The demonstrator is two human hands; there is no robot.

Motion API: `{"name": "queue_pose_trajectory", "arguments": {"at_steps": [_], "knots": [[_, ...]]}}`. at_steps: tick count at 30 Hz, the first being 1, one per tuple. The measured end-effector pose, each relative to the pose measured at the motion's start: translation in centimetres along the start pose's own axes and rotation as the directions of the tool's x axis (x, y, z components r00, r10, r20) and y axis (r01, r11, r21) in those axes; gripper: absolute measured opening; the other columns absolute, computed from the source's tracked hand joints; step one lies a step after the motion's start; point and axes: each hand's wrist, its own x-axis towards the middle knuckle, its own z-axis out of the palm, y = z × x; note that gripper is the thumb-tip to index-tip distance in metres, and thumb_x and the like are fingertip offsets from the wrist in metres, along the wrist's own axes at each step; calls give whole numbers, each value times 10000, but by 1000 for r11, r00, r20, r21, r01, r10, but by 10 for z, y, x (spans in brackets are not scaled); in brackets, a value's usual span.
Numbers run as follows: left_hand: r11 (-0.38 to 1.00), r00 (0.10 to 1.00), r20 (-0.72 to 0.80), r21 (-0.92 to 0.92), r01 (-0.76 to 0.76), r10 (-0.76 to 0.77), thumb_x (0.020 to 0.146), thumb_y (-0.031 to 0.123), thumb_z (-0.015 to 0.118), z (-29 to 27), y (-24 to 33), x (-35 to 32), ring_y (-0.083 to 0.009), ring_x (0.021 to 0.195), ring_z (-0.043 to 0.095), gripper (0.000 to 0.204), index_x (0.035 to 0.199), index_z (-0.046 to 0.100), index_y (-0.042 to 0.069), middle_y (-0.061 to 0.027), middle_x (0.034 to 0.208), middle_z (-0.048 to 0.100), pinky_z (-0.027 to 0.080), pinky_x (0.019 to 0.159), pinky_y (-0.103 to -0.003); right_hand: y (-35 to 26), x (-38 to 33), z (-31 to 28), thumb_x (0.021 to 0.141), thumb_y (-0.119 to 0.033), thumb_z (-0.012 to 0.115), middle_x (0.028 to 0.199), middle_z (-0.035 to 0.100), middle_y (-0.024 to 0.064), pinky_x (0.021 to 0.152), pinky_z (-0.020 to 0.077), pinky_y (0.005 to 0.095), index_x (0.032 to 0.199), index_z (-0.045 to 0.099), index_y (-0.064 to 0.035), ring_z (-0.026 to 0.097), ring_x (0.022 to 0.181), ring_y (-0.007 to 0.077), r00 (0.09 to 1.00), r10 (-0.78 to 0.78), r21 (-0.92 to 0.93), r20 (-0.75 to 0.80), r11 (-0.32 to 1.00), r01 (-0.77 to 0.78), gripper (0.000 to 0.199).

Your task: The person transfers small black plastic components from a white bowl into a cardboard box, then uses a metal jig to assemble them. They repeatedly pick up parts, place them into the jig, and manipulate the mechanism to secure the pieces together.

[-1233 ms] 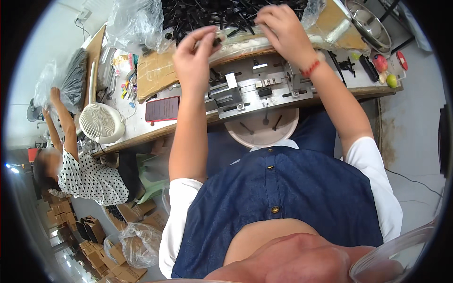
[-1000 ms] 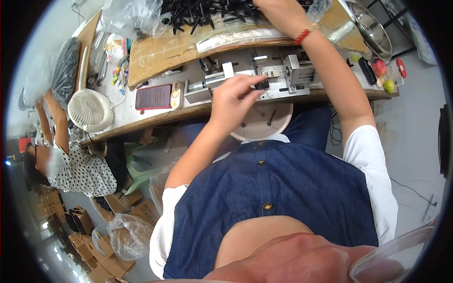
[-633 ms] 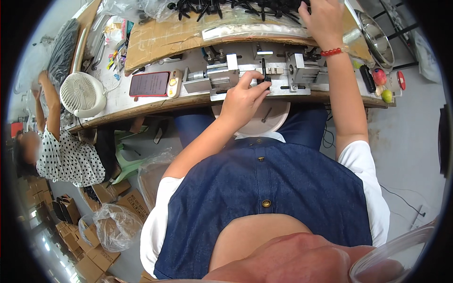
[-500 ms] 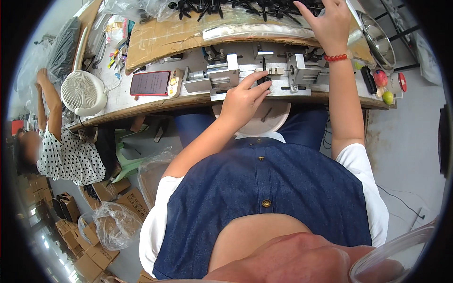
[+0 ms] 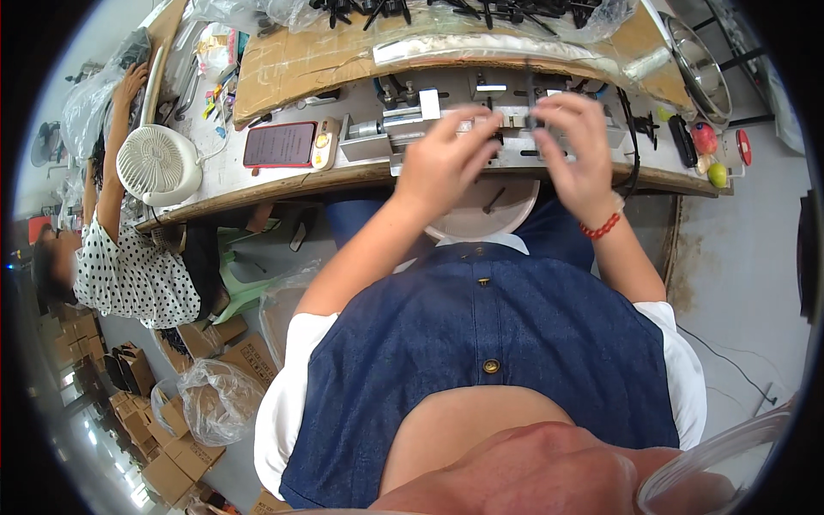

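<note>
Metal jig [image 5: 403, 129] on the worktop [image 5: 283, 184] sits beneath both hands: the right hand [image 5: 577, 142], back from the parts pile, pinches a thin black piece [image 5: 530, 94]; the left hand [image 5: 446, 159] stays curled, grip unclear.

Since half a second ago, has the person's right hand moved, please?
Yes. The right hand has come back from the pile of black parts at the far edge to the metal fixture, beside the left hand.
</note>
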Motion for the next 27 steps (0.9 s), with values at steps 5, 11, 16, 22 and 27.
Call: {"name": "queue_pose_trajectory", "arguments": {"at_steps": [5, 11, 16, 22, 27], "knots": [[781, 882, -317, 619, -88, 350, 898, 129, 759, -53, -43, 90, -192, 735, 638, 195, 1088, 787, 164, -80, 1028, 635, 513, 623, -311, -15, -28, 22, 850, -20, 732, 1237, 655, 76, 940, 487, 421, 1089, 677, -46, 569, 1085, 326, 979, 5, -72, 206, 997, 10, 247], [805, 997, -73, 593, 29, 17, 821, 167, 726, -73, -71, 140, -332, 988, 610, 142, 954, 756, 127, -91, 969, 681, 508, 865, -465, -4, -37, 41, 822, -74, 676, 1292, 653, 57, 933, 510, 407, 1083, 679, -43, 567, 1090, 298, 962, -40, -261, 269, 959, 113, 262], [859, 984, -115, 509, -57, 134, 838, 137, 715, -74, -67, 136, -318, 1022, 618, 140, 963, 773, 118, -99, 1026, 695, 514, 865, -443, -2, -38, 39, 833, -107, 688, 1308, 648, 53, 907, 504, 405, 1079, 679, -54, 567, 1073, 283, 953, -49, -288, 298, 947, 139, 252], [992, 957, -262, 52, -117, 126, 854, 133, 808, -52, -16, 73, -234, 792, 649, 203, 1051, 770, 99, -89, 954, 668, 512, 605, -349, 27, 7, 15, 878, -171, 740, 1280, 662, 55, 885, 473, 423, 1077, 682, -76, 571, 1064, 279, 983, -131, -200, 125, 967, 155, 228], [984, 984, -160, -148, -98, 74, 814, 65, 846, -1, 14, -5, -132, 645, 626, 251, 1058, 790, 92, -76, 1071, 560, 529, 575, -285, 80, 96, 12, 841, -205, 773, 928, 682, 153, 824, 504, 448, 964, 708, -50, 661, 911, 356, 995, -33, -288, -90, 958, 5, 208]]}}
